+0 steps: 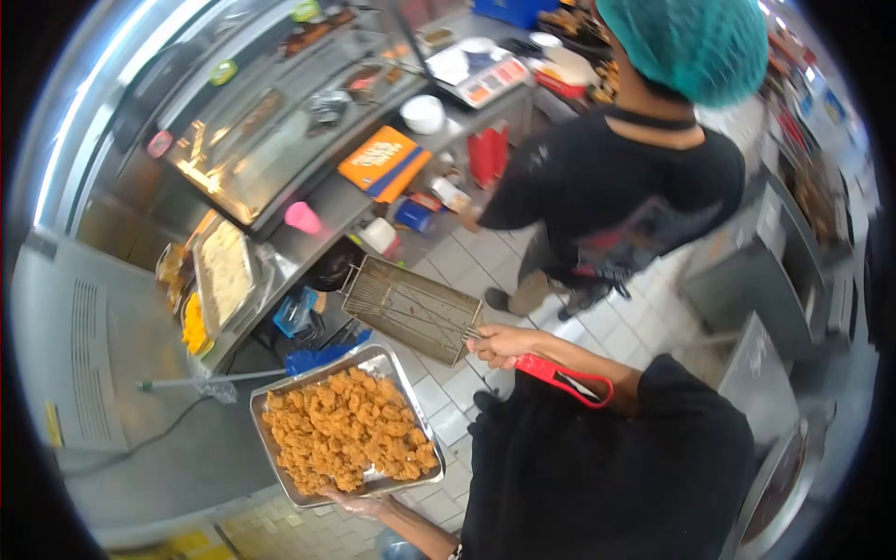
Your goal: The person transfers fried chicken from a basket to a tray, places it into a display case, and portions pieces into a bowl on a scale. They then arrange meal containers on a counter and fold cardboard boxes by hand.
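Note:
My right hand [499, 346] is closed around the handle end of a wire fryer basket [411, 308]. A red looped grip [565, 380] sticks out behind that hand and seems to belong to the basket. Only dark residue shows inside the basket, which is held tilted above the tiled floor. Lower left, my left hand [353, 502] supports the near edge of a metal tray [431, 474]; its fingers are partly hidden beneath. Golden-brown fried chicken pieces [345, 429] cover most of the tray. The basket is beyond the tray, to its upper right.
A co-worker [644, 177] in a green hair net stands ahead, facing away. Along the left runs a counter [322, 224] with a glass display case [289, 121], an orange box [383, 163], a pink cup [302, 217] and a tray of pale food [225, 266]. Metal equipment [747, 252] stands at right.

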`<state>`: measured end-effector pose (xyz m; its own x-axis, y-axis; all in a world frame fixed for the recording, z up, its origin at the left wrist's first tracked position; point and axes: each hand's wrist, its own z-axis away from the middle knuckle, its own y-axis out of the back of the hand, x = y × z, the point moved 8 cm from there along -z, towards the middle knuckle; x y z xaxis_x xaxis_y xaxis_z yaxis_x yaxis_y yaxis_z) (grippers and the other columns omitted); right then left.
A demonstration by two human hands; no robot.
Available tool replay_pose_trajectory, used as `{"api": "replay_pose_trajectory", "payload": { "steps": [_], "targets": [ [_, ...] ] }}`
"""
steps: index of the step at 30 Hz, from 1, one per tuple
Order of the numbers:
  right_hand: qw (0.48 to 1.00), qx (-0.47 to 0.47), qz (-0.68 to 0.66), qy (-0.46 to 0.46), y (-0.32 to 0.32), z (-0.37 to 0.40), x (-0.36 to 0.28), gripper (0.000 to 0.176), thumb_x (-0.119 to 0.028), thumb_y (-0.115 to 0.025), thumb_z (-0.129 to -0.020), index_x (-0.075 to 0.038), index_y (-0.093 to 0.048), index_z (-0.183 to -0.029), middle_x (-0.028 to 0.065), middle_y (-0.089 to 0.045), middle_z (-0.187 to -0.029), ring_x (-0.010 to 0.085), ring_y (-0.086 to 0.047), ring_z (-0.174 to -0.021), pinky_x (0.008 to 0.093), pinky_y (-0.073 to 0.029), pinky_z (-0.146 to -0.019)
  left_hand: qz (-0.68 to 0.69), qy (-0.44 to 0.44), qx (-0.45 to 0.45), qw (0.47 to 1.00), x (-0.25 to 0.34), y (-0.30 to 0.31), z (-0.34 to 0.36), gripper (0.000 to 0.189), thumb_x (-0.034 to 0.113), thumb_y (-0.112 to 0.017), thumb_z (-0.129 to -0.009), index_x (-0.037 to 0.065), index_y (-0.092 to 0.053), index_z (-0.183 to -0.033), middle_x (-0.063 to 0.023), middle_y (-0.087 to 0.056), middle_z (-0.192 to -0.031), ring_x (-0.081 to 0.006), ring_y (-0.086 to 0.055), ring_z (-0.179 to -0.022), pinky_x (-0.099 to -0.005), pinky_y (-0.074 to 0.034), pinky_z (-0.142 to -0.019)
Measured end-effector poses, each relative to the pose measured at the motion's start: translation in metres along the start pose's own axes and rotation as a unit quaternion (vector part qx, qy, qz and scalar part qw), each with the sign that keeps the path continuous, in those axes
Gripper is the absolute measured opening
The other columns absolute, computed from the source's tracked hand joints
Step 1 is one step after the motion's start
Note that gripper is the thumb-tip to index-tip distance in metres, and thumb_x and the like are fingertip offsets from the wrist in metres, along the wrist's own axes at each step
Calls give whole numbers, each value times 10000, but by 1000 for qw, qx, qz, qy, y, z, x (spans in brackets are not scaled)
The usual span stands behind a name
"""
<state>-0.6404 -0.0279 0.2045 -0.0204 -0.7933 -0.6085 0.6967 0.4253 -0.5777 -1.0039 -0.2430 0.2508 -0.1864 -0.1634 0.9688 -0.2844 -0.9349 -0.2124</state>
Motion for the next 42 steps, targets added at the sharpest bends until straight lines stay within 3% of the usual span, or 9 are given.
{"api": "replay_pose_trajectory", "payload": {
  "steps": [4,6,12,15,17,25,31,36,42],
  "targets": [
    [994,102,-12,44,-40,37,86,219,-227,-446,-1041,-63,-449,-895,-56,-323,-612,38,-271,-440,223,-211,-323,-121,21,-79,989,-15,37,-67,753,533,-419,-969,-14,-336,-1480,-239,-335,-1509,-377,-355,-1375,-509,-304,-1153],
    [988,139,-26,55,-50,51,122,227,-235,-450,-1038,-60,-455,-894,-53,-334,-612,40,-283,-440,227,-216,-325,25,69,-170,983,-3,4,-49,771,522,-470,-953,-13,-316,-1486,-241,-331,-1508,-381,-356,-1367,-516,-279,-1162],
    [958,278,-56,37,-95,134,190,198,-208,-436,-1031,-52,-486,-919,-57,-340,-622,46,-310,-456,218,-231,-337,3,141,-326,935,-23,-53,-83,817,559,-478,-943,-13,-287,-1494,-204,-300,-1542,-377,-334,-1388,-524,-278,-1161],
    [934,335,-114,38,-132,178,246,202,-220,-424,-1041,-53,-499,-955,-60,-349,-647,41,-316,-478,196,-248,-350,-16,172,-402,899,-46,-91,-49,815,558,-479,-943,-12,-288,-1494,-204,-302,-1540,-377,-334,-1387,-523,-278,-1161],
    [912,378,-154,43,-101,228,242,187,-206,-434,-1036,-55,-498,-947,-59,-348,-638,39,-313,-473,194,-246,-348,-54,172,-440,880,-49,-142,0,814,557,-479,-943,-12,-288,-1493,-204,-303,-1539,-377,-335,-1386,-523,-277,-1161],
    [718,560,-367,189,-139,349,289,142,-161,-428,-1031,-90,-464,-913,-75,-323,-599,26,-260,-443,219,-206,-342,-98,208,-559,796,-80,-252,161,810,553,-481,-943,-10,-290,-1493,-204,-308,-1535,-376,-337,-1384,-522,-277,-1162],
    [554,572,-468,384,-169,432,276,126,-187,-443,-1038,-94,-473,-958,-67,-309,-596,19,-231,-415,216,-179,-323,-110,209,-603,762,-97,-296,270,806,550,-483,-943,-9,-291,-1492,-204,-311,-1532,-375,-338,-1381,-521,-276,-1162],
    [456,611,-421,491,-104,530,236,143,-261,-473,-1037,-127,-492,-988,-82,-310,-599,18,-224,-397,216,-171,-305,-118,210,-633,736,-114,-343,352,803,547,-484,-943,-8,-292,-1492,-204,-314,-1529,-375,-339,-1380,-520,-276,-1163],
    [349,545,-324,689,76,705,138,121,-162,-450,-1026,-55,-486,-983,-65,-348,-636,36,-315,-456,216,-246,-355,-118,223,-647,720,-153,-433,444,800,544,-485,-944,-7,-293,-1491,-203,-317,-1526,-374,-341,-1378,-520,-276,-1163]
  ]
}}
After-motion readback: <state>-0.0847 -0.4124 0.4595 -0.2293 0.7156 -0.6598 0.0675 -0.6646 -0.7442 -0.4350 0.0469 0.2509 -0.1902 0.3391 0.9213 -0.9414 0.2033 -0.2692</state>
